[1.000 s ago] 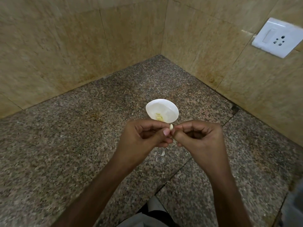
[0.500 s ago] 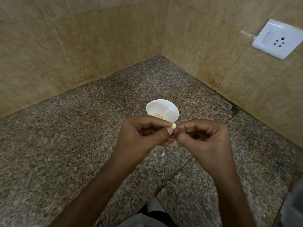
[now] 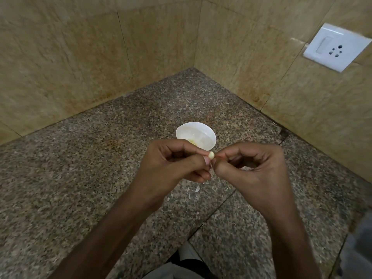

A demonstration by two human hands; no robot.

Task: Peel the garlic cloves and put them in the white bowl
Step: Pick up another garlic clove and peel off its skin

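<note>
Garlic clove: a small pale garlic clove (image 3: 211,155) is held in the air just in front of the white bowl (image 3: 186,131), at the near side of its rim and not inside it.
Left hand: the left hand (image 3: 173,164) pinches the clove between thumb and forefinger, the other fingers curled under.
Right hand: the right hand (image 3: 251,170) meets the left at the clove, its thumb and forefinger tips closed on the clove's right end; whether they grip flesh or skin cannot be told.
Bowl: it stands upright on the countertop (image 3: 80,178), with a few yellowish pieces (image 3: 191,140) at its bottom, partly hidden by the left hand.
Peel scraps: thin white peel scraps (image 3: 197,188) lie on the stone just in front of the bowl, below the hands.
Surface: speckled brown-grey granite; a dark seam (image 3: 211,214) runs diagonally in front of the bowl.
Room: tan stone wall tiles (image 3: 60,57) rise behind the bowl and to both sides, meeting in a corner (image 3: 194,67) directly behind it; a white switch-and-socket plate (image 3: 337,49) sits on the wall to the bowl's right.
Edges and open room: bare granite extends widely to the bowl's left and behind it as far as the wall foot; the right wall stands nearer.
</note>
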